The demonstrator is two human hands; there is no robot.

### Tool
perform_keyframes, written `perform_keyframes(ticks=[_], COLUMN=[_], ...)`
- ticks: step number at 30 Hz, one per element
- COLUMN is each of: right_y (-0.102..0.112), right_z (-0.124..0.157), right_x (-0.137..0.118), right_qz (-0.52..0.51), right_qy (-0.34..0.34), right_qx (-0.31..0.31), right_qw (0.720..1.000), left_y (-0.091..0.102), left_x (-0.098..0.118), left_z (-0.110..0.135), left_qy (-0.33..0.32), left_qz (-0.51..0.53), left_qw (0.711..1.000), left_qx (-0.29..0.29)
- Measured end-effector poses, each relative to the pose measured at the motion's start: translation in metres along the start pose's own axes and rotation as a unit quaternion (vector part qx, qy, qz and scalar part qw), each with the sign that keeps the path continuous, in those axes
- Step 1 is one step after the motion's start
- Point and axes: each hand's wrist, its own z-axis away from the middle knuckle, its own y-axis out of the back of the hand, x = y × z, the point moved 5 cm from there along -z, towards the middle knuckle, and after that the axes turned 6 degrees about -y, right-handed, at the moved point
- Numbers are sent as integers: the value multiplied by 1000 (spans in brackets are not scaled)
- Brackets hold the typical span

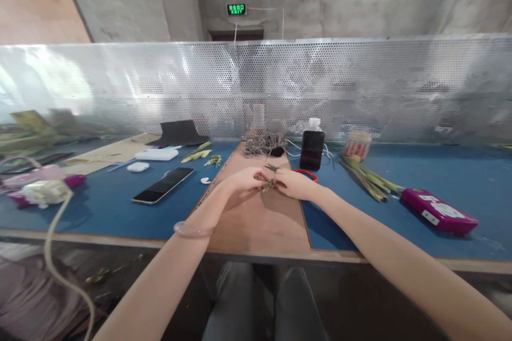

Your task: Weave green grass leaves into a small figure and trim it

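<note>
Both hands meet over a cardboard strip [260,224] in the middle of the table. My left hand [247,180] is closed, its fingertips pinching a small green piece of leaf or grass [267,186]. From the other side, my right hand [294,183] is closed on the same piece. Red-handled scissors [307,173] show at my right hand, a red loop behind it and dark blade tips beyond its fingers. They appear held in that hand, their middle hidden by it. A tangle of thin grey-brown strands [262,145] lies just beyond the hands.
To the left are a phone [164,185], a white earbud case [138,167], an earbud [205,181] and leaf scraps [196,155]. On the right stand a dark bottle [312,150] and a jar [357,144], with long leaves [368,178] and a magenta box [438,210]. A perforated metal screen [360,85] borders the back.
</note>
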Motion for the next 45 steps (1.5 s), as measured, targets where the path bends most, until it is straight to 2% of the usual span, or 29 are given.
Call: perform_keyframes(ticks=[11, 19, 23, 26, 31, 37, 41, 45], right_y=[0, -2, -1, 1, 5, 1, 3, 5], right_z=[1, -1, 0, 2, 3, 2, 2, 2], right_x=[-5, -8, -10, -10, -7, 0, 2, 3], right_qz=[29, 32, 21, 6, -15, -45, -83, -125], right_qy=[22, 28, 24, 10, -19, -39, -47, -55], right_qx=[-5, -22, -34, -30, -5, 5, 54, 85], right_qw=[999, 999, 999, 999, 1000, 998, 994, 987], left_y=[1, 2, 4, 5, 3, 5, 5, 1], left_x=[0, 0, 0, -2, 2, 2, 3, 8], left_z=[-3, -5, -5, -3, 1, 0, -2, -3], left_qy=[-49, -82, -72, -51, -64, -50, -49, -64], left_qz=[-23, -110, -127, -113, -126, -174, -132, -35], left_qw=[998, 989, 987, 991, 990, 983, 990, 997], left_qx=[14, 55, 70, 48, -10, 2, 7, -3])
